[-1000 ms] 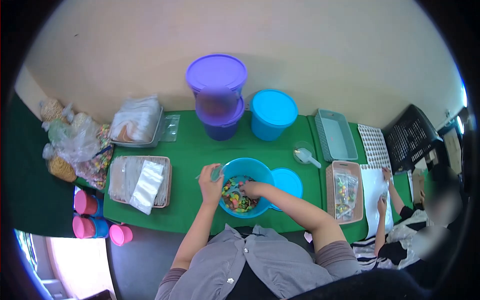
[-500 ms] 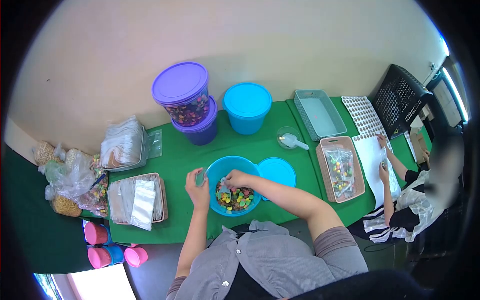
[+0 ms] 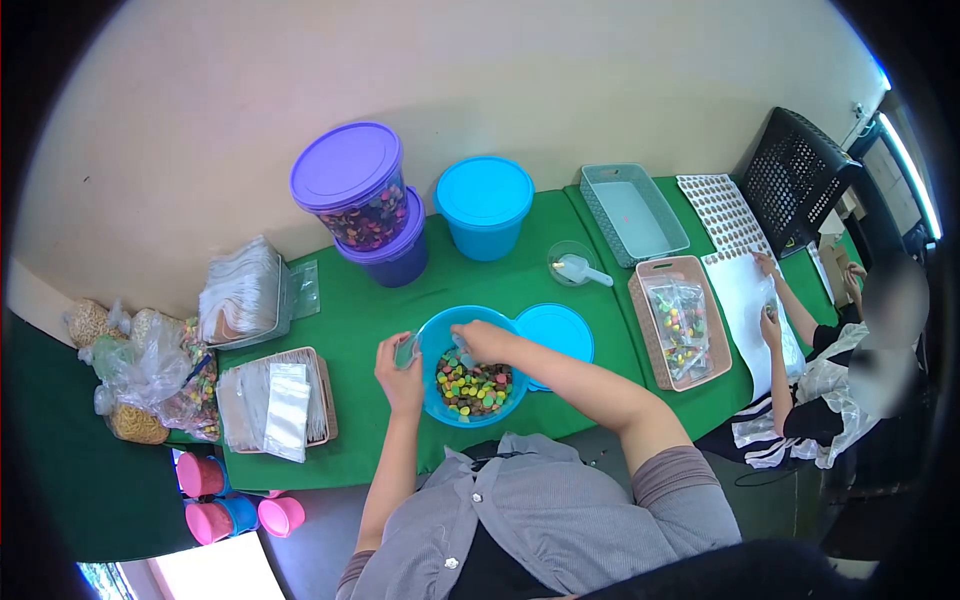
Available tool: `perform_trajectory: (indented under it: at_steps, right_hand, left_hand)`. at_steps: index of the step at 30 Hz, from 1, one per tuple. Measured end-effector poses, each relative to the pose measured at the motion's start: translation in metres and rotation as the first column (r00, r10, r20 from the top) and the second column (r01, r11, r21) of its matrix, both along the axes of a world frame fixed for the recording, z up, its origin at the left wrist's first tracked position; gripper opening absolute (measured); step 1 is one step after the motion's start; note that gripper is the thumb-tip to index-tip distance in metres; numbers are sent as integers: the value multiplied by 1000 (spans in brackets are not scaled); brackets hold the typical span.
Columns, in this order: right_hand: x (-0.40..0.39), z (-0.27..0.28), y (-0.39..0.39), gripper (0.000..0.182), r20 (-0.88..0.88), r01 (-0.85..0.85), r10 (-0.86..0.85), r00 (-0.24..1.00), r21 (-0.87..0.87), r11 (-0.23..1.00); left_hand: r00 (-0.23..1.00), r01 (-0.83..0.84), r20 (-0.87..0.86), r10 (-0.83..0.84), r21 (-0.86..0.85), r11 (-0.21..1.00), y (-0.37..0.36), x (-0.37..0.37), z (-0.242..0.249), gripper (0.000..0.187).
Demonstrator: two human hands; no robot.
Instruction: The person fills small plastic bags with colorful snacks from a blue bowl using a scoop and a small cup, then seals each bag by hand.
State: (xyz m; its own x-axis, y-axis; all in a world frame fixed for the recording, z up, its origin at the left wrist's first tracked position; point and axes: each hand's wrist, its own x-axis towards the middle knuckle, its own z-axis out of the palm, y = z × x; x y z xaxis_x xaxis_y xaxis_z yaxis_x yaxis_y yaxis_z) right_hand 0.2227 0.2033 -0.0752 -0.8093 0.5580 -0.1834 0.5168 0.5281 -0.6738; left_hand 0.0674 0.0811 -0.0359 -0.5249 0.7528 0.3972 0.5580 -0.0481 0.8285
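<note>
My left hand is closed around a small clear plastic thing with an oval mouth, held at the left rim of a blue tub. Inside the tub lie colourful candies, yellow, green, red and brown. Over the tub's far side, my right hand grips a translucent scoop, partly hidden by the fingers and raised above the candies. A flat blue lid rests just right of the tub, partly under my right forearm.
Baskets of clear bags stand left. Stacked purple tubs and a lidded blue tub are behind. A bowl with a white scoop, a grey basket and a pink basket of filled bags stand right. Another person's hand works beyond.
My right hand has lifted the scoop from the candies towards the tub's far left side. My left hand stays at the rim with the clear plastic thing. The view has shifted slightly.
</note>
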Motion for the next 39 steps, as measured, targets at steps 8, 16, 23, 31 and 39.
perform_trajectory:
  at_steps: [8,16,23,31,39]
  right_hand:
    - [4,-1,6,40,103,41,-37,994,-34,999]
    - [-6,-12,18,23,215,-49,81,973,-150,987]
    - [-3,16,15,20,255,-102,143,956,-167,981]
    - [2,8,12,19,217,-24,62,974,-170,985]
    - [11,-18,0,16,236,130,-38,971,-387,913]
  left_hand:
    - [999,-3,52,3,-4,1000,-1,1,-2,33]
    - [999,-8,40,8,3,1000,-1,1,0,32]
    - [999,8,48,-6,-29,1000,-2,1,1,29]
    - [998,3,57,-1,-27,1000,-2,1,3,30]
    - [997,5,77,-4,-15,1000,-2,1,2,30]
